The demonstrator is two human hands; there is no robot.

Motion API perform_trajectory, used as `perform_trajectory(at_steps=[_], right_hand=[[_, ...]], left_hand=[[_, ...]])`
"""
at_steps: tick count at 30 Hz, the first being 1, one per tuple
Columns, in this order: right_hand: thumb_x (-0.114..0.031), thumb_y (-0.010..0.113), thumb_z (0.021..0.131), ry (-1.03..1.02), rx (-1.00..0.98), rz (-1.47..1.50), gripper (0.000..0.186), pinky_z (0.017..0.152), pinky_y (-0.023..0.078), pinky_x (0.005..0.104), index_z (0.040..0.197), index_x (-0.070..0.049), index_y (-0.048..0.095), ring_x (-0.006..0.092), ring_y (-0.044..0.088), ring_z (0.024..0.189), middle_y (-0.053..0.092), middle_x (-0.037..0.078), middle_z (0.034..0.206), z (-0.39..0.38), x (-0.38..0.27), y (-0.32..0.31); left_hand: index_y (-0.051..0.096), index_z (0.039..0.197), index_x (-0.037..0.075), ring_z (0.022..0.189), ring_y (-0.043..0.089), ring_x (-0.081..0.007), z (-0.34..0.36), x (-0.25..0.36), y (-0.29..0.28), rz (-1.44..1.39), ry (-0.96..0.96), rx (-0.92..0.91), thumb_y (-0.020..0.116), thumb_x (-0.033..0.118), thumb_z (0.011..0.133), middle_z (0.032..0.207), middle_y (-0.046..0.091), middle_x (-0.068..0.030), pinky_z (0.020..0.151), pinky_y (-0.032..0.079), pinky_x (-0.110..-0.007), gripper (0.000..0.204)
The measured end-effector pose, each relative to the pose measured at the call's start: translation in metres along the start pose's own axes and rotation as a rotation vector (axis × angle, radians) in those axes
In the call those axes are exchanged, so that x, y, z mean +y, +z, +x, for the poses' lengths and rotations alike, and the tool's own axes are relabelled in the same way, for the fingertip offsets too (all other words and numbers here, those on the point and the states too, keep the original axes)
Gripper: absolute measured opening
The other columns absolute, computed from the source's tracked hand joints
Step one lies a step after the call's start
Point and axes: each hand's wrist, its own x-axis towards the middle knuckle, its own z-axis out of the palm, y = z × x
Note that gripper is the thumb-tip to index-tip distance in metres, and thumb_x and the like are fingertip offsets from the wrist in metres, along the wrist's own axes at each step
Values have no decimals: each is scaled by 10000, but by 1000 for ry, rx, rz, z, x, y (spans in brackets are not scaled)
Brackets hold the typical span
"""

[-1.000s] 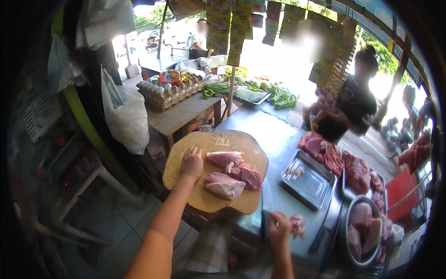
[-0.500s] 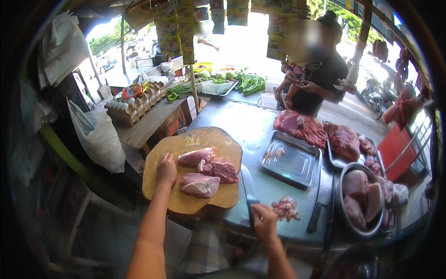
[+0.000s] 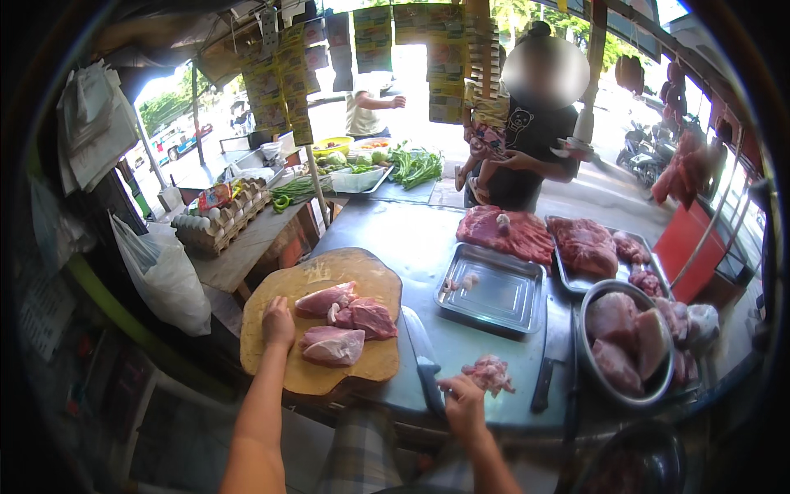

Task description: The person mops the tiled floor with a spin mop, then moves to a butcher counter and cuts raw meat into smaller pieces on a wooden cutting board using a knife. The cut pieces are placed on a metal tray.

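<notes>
My left hand (image 3: 278,321) lies on the left part of a thick wooden chopping board (image 3: 271,366), fingers stretched out and holding nothing. Just right of it on the board are several chunks of raw pink meat (image 3: 333,346). A knife (image 3: 429,385) with a dark blue handle is on the metal table beside the board, its blade pointing away from me. My right hand (image 3: 465,405) is closed, with thumb and forefinger at the handle's side; part of the grip is hidden. A small heap of meat trimmings (image 3: 489,375) sits just beyond that hand.
Right of the trimmings lie a cleaver (image 3: 546,370), a steel tray (image 3: 491,290) and a bowl of meat (image 3: 591,346). Large red slabs (image 3: 506,235) are farther back. Eggs (image 3: 218,222) and greens (image 3: 415,165) stand far left. A person (image 3: 527,148) holding a child stands across the table.
The view has shifted, so the table sits farther left in it. My left hand stays on the board. My right hand remains by the knife, whose handle now shows more fully.
</notes>
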Motion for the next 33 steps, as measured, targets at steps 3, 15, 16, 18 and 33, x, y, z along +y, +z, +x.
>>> perform_trajectory(at_steps=[3,15,16,18,33], right_hand=[[75,590,828,-30,-23,40,238,733,525,333,1011,-4,720,285,672,809,679,144,876,-3,1,1],[69,559,836,82,-81,67,326,712,535,329,1122,-15,691,246,687,772,693,121,849,-8,-17,9],[72,555,833,33,-81,46,325,718,536,333,1115,-14,692,249,687,778,694,120,852,-7,-15,10],[69,546,831,-16,-80,56,318,731,534,348,1098,-24,693,264,680,791,695,123,866,-6,-12,11],[23,597,873,14,-126,9,287,760,533,348,1143,-22,681,291,679,812,691,146,896,-12,-17,11]], left_hand=[[633,1197,-39,1227,554,-365,0,0,1,18,-28,-13,579,42,904,1283,605,-218,1060,440,-424,308],[648,1159,-45,1207,563,-366,1,-4,3,12,3,-9,576,39,902,1254,617,-223,1049,447,-429,280],[649,1154,-46,1206,564,-366,1,-3,3,30,3,-6,575,39,901,1251,618,-224,1049,447,-429,276],[650,1144,-51,1191,573,-369,0,-2,2,10,6,9,577,24,893,1242,619,-227,1037,455,-429,272],[634,1200,-84,1211,569,-377,5,-11,10,13,-8,-40,556,5,903,1272,609,-246,1060,445,-434,319]])
